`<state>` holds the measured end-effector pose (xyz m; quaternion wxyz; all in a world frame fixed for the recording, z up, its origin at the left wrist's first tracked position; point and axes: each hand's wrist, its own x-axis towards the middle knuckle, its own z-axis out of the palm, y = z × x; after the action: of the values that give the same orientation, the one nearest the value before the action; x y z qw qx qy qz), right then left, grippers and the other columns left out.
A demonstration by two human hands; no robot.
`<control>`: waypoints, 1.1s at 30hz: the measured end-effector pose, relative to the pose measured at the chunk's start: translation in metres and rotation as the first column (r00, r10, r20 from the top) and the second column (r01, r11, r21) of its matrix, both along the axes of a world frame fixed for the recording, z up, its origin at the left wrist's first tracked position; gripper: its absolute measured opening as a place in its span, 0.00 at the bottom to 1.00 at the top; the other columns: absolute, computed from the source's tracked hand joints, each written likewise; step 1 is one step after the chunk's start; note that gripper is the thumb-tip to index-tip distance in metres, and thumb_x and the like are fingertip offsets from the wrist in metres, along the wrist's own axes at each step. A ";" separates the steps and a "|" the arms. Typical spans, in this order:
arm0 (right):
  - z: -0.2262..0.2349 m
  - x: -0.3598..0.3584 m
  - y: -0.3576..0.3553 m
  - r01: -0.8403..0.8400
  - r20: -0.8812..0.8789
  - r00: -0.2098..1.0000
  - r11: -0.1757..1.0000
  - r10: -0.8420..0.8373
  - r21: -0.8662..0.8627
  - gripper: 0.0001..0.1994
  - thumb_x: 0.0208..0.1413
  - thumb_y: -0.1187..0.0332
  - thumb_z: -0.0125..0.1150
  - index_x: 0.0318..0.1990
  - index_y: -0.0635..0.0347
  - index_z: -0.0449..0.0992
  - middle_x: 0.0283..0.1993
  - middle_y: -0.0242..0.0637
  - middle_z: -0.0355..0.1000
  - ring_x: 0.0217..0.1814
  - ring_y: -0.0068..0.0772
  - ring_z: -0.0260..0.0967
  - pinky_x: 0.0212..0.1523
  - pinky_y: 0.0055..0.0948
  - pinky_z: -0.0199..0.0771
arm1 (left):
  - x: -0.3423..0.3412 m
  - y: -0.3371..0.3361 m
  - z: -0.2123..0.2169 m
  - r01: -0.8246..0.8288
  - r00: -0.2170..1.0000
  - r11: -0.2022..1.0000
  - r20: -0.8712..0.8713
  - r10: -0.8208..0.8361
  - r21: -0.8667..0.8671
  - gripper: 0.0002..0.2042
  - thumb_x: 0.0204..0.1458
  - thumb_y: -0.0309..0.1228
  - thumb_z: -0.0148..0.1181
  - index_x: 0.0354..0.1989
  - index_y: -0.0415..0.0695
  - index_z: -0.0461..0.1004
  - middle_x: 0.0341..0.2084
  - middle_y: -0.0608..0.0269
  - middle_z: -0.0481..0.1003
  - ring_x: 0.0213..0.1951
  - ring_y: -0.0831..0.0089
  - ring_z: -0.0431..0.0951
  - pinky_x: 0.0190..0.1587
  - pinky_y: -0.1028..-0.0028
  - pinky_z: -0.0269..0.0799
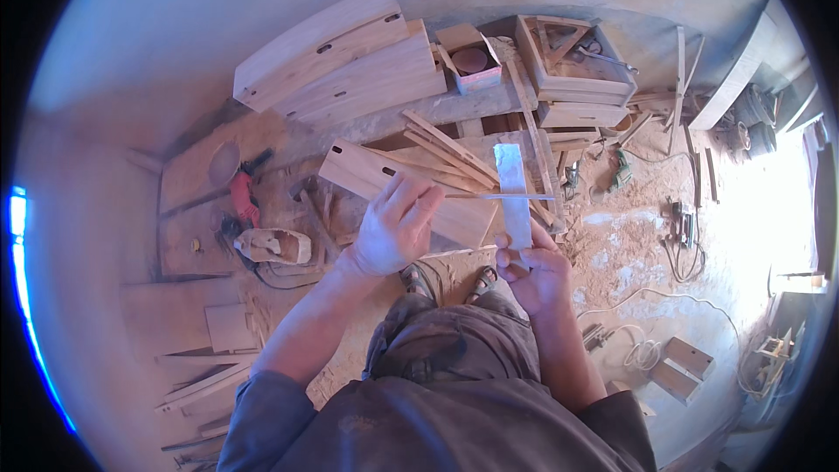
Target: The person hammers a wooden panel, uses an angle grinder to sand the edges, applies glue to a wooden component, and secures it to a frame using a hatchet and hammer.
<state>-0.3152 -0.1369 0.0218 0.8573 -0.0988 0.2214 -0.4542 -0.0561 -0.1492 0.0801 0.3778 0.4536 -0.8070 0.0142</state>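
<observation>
My right hand point(537, 273) is closed around the lower end of a flat, pale strip of wood point(516, 177), held upright before me with thumb and fingers at its base. Across the strip lies a thin, straight grey blade-like piece point(535, 197), seen nearly edge-on; its exact kind is unclear. My left hand point(398, 223) has its fingers bent and pinched together near the left end of that thin piece. Below both hands a pale board point(363, 168) with dark slots rests on the workbench, beside several narrow wooden sticks point(450, 147).
Large slotted panels point(336, 57) lean at the back, near an open carton point(479, 80) and a wooden drawer point(572, 87). A red power tool point(245, 197) lies left. Sawdust, a green tool point(621, 171) and a looping cable point(673, 293) cover the right floor.
</observation>
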 end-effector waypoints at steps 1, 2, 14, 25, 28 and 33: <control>-0.003 -0.003 0.001 -0.017 -0.019 1.000 1.000 0.017 -0.020 0.32 0.51 0.74 0.59 0.68 0.67 0.68 0.48 0.47 0.75 0.40 0.35 0.74 0.34 0.27 0.71 | 0.002 -0.001 0.000 0.001 1.000 1.000 0.004 -0.001 -0.003 0.16 0.44 0.10 0.60 0.43 0.35 0.78 0.35 0.53 0.76 0.35 0.53 0.77 0.35 0.63 0.76; -0.008 -0.008 0.002 -0.035 -0.038 0.999 0.999 0.033 -0.040 0.32 0.51 0.73 0.61 0.67 0.67 0.68 0.48 0.47 0.75 0.40 0.36 0.74 0.33 0.27 0.71 | 0.003 -0.002 -0.001 -0.010 1.000 1.000 -0.019 0.010 0.003 0.16 0.45 0.10 0.60 0.43 0.34 0.78 0.35 0.52 0.76 0.35 0.53 0.78 0.35 0.63 0.76; -0.032 -0.043 0.018 -0.082 -0.180 0.981 0.993 0.065 -0.087 0.30 0.44 0.76 0.58 0.60 0.74 0.74 0.48 0.50 0.79 0.39 0.34 0.76 0.30 0.24 0.68 | 0.009 0.004 -0.001 -0.138 0.801 0.884 -0.475 0.365 0.447 0.11 0.59 0.16 0.59 0.49 0.35 0.79 0.36 0.53 0.79 0.34 0.61 0.79 0.36 0.68 0.75; -0.010 -0.010 -0.012 0.100 -0.194 0.967 0.949 -0.163 -0.300 0.28 0.56 0.66 0.65 0.63 0.71 0.72 0.49 0.45 0.77 0.41 0.31 0.75 0.33 0.24 0.69 | -0.028 0.044 -0.006 0.767 -0.303 0.606 -0.715 0.630 0.209 0.05 0.61 0.21 0.59 0.44 0.39 0.78 0.37 0.50 0.76 0.29 0.68 0.75 0.29 0.72 0.68; -0.008 0.003 -0.016 0.167 -0.186 0.951 0.914 -0.248 -0.369 0.24 0.56 0.76 0.63 0.62 0.71 0.75 0.49 0.46 0.79 0.42 0.28 0.75 0.34 0.22 0.68 | -0.038 0.049 -0.002 0.800 -0.361 0.592 -0.709 0.606 0.099 0.06 0.61 0.21 0.58 0.44 0.38 0.78 0.39 0.49 0.74 0.28 0.70 0.74 0.27 0.74 0.68; 0.001 0.010 -0.009 0.061 -0.506 0.692 0.740 -0.515 -0.670 0.21 0.53 0.86 0.63 0.55 0.62 0.83 0.49 0.40 0.76 0.42 0.27 0.74 0.39 0.21 0.69 | -0.042 0.054 -0.001 0.803 -0.414 0.595 -0.702 0.580 0.018 0.08 0.61 0.21 0.57 0.46 0.36 0.77 0.42 0.49 0.72 0.27 0.71 0.73 0.25 0.75 0.68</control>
<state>-0.3049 -0.1460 0.0226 0.5533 -0.4834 0.3669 -0.5706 -0.0976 -0.0956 0.0787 0.6073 0.1936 -0.0446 -0.7692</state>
